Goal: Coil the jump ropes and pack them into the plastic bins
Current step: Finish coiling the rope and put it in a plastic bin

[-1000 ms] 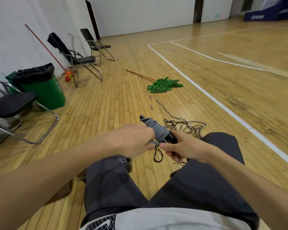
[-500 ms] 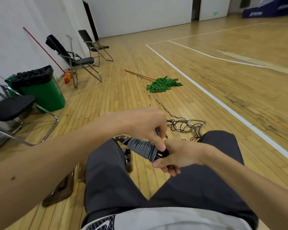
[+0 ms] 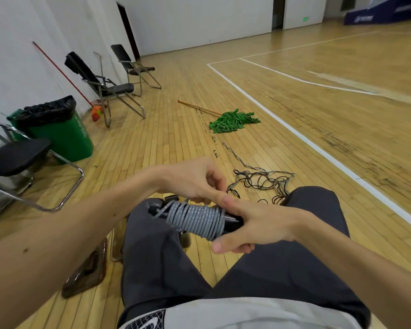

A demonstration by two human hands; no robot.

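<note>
Two hands meet over the lap, and between them is the grey jump rope (image 3: 196,219), wound in tight turns around its black handles (image 3: 231,224). The right hand (image 3: 259,224) holds this bundle at its right end: the index finger lies stretched along the top of the handles, the thumb presses from below, and the other fingers are curled under, so the bundle is gripped between thumb and fingers. The left hand (image 3: 195,181) is just above the coil, with its fingers bent down and their tips touching the upper side of the grey turns; I cannot tell whether it pinches a strand or only presses on it. The left end of the handles sticks out free from the coil, beyond both hands, and a short loop of grey cord stands out there. The bundle lies nearly level, above the left thigh of the dark grey trousers (image 3: 247,269). Beyond the bundle, on the wooden floor (image 3: 166,138), is a loose tangle of dark ropes (image 3: 263,184), near the right knee, and it touches neither hand. Farther beyond the bundle lies a green mop (image 3: 233,121). To the far left of the bundle stand a green waste bin (image 3: 64,136) with a black bag and some folding chairs (image 3: 109,89).
</note>
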